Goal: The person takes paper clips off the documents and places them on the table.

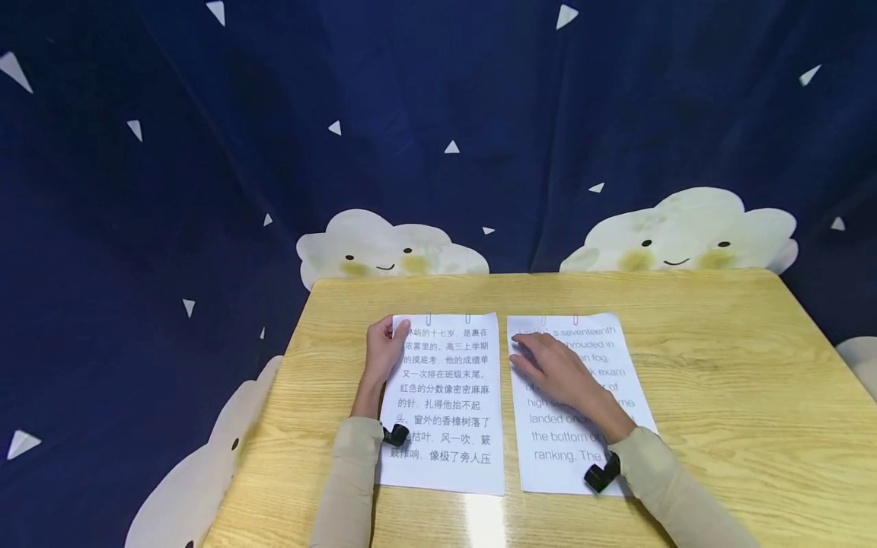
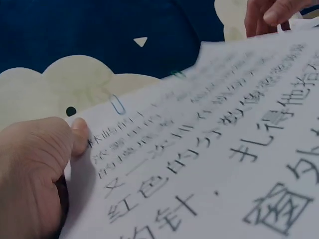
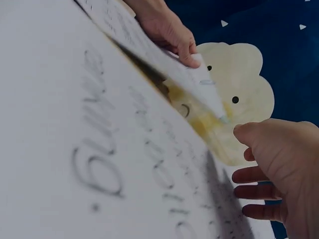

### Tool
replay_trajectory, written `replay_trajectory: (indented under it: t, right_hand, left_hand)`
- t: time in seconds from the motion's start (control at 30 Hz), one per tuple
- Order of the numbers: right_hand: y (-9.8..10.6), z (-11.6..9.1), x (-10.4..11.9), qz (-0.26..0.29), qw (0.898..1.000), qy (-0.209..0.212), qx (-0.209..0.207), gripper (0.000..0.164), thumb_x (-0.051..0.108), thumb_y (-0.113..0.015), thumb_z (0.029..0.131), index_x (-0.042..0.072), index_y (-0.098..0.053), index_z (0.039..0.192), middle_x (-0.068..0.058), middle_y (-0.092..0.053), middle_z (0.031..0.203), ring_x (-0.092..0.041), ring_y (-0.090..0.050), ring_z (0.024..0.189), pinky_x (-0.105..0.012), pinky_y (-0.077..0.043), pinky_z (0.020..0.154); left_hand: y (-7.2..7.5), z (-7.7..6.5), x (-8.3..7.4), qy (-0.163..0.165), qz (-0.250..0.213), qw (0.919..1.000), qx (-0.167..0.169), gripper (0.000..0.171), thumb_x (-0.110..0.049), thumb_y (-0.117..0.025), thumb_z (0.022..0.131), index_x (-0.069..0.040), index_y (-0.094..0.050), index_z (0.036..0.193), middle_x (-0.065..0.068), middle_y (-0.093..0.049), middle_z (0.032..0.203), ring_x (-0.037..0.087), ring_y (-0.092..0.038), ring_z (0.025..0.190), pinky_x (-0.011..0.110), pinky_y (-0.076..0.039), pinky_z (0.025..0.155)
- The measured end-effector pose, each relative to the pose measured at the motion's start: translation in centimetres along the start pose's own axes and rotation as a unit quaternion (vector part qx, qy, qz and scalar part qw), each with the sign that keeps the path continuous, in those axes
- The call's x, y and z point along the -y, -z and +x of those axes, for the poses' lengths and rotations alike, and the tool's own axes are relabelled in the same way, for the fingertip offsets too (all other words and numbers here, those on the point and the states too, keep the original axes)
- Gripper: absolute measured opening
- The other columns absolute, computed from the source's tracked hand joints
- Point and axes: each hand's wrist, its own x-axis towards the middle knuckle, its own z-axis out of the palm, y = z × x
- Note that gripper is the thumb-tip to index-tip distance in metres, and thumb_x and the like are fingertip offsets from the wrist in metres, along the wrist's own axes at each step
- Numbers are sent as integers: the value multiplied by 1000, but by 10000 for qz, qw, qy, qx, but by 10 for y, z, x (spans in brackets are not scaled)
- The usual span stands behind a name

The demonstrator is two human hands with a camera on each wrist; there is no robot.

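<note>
Two white printed sheets stand out in the head view. The left sheet (image 1: 445, 426) carries large Chinese characters, with a blue paper clip (image 2: 117, 104) and a green paper clip (image 1: 468, 317) on its top edge. My left hand (image 1: 385, 352) pinches that sheet near its upper left corner, thumb on top; the fingers beneath are hidden. English text covers the right sheet (image 1: 548, 472), which has a pale paper clip (image 1: 544, 320) and a red paper clip (image 1: 575, 320) along its top. Over its upper left part hangs my right hand (image 1: 555, 369), fingers loosely spread and holding nothing.
Both sheets are on or just above a light wooden table (image 1: 726, 380), side by side with a narrow gap. Cloud-shaped cushions (image 1: 393, 247) line the table's far edge, before a dark blue curtain (image 1: 438, 68) with white triangles. Each wrist wears a small black camera (image 1: 601, 475).
</note>
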Motion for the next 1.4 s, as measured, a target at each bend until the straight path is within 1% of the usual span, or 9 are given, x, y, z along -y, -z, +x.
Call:
replay_trajectory:
  t: [0.2, 0.27, 0.37, 0.53, 0.7, 0.97, 1.07, 1.2, 1.4]
  right_hand:
    - [-4, 4, -3, 279, 9995, -152, -9, 47, 39, -59, 107, 7, -61, 142, -13, -68, 133, -32, -62, 126, -53, -49, 106]
    - [-4, 6, -2, 569, 9980, -275, -40, 49, 42, -54, 109, 7, -60, 143, -13, -68, 132, -32, -64, 124, -53, -49, 105]
    - [-5, 10, -1, 1090, 9933, -362, -154, 51, 43, -49, 111, 5, -59, 143, -13, -68, 133, -32, -65, 121, -53, -50, 103]
    - [0, 18, 4, 1559, 9869, -249, -326, 49, 44, -48, 111, 8, -60, 143, -10, -69, 133, -26, -66, 119, -49, -53, 99]
    - [9, 24, 13, 1720, 9832, -226, -570, 46, 40, -48, 112, 6, -62, 140, -7, -72, 121, -20, -66, 104, -41, -55, 85]
    - [21, 19, 25, 1980, 9783, -220, -570, 38, 33, -61, 107, 10, -64, 138, 3, -71, 89, -14, -61, 75, -28, -48, 67]
    - [25, 16, 28, 2185, 9733, -238, -666, 35, 31, -64, 106, 12, -66, 136, 4, -69, 84, -14, -59, 70, -27, -46, 61]
    - [31, 13, 31, 2579, 9629, -280, -749, 32, 27, -67, 105, 12, -68, 133, 0, -75, 94, -14, -61, 67, -26, -48, 56]
    - [44, 14, 37, 3373, 9389, -363, -579, 31, 24, -66, 105, 11, -67, 133, -10, -77, 101, -20, -74, 66, -32, -57, 52]
  left_hand:
    - [-7, -10, -2, 104, -591, 9982, 18, 19, -5, -67, 102, 12, -72, 110, 28, -70, 85, 8, -57, 58, 15, -44, 52]
    - [-9, -14, -4, 153, -649, 9977, 113, 20, -6, -66, 103, 11, -72, 111, 24, -71, 84, 7, -57, 58, 16, -45, 52]
    - [-11, -17, -3, 212, -750, 9968, 160, 19, -7, -66, 103, 10, -72, 110, 11, -71, 79, 7, -58, 58, 16, -46, 53]
    - [-12, -17, -3, 380, -967, 9946, -68, 18, -9, -66, 103, 8, -72, 107, 1, -68, 73, 7, -57, 57, 17, -45, 51]
    - [-14, -19, -14, 458, -1131, 9925, -44, 19, -8, -67, 103, 8, -72, 110, 3, -72, 77, 8, -61, 58, 18, -49, 53]
    - [-19, -25, -37, 325, -1124, 9927, 281, 22, -11, -68, 102, 8, -72, 114, 11, -76, 87, 11, -67, 61, 20, -54, 56]
    - [-22, -27, -45, 180, -1035, 9939, 347, 22, -11, -67, 103, 7, -72, 114, 11, -76, 88, 11, -67, 62, 20, -54, 56]
    - [-25, -29, -57, 54, -972, 9941, 468, 20, -11, -67, 103, 6, -72, 113, 11, -76, 88, 13, -68, 62, 22, -55, 55]
    - [-27, -34, -74, 40, -1005, 9927, 662, 20, -13, -66, 104, 3, -73, 112, 10, -76, 86, 16, -69, 61, 24, -55, 53]
